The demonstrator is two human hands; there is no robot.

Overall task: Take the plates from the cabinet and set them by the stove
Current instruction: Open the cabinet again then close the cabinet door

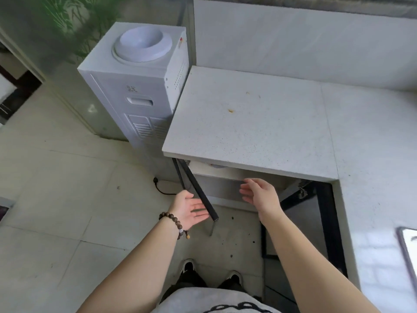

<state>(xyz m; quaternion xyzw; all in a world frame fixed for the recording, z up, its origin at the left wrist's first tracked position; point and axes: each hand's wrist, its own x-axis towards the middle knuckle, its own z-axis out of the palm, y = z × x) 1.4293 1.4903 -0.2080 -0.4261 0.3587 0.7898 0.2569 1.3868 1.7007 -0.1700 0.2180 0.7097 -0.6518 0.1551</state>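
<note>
Below the speckled white counter (248, 123) the cabinet (223, 188) stands with both doors swung outward. The dark edge of the left door (198, 190) juts toward me; the right door (325, 224) hangs open at the right. A pale rim, perhaps a plate (216, 166), peeks out just under the counter edge; the rest inside is hidden. My left hand (191, 208), palm up with straight fingers, sits next to the left door's edge. My right hand (259, 195) is held flat and empty in front of the cabinet opening.
A white water dispenser (140, 86) stands left of the counter, with a black cable (162, 188) on the tiled floor beside it. A green plant (74, 23) is at the back left. A shiny tray edge (408, 247) shows at the right. My shoes (212, 272) are below.
</note>
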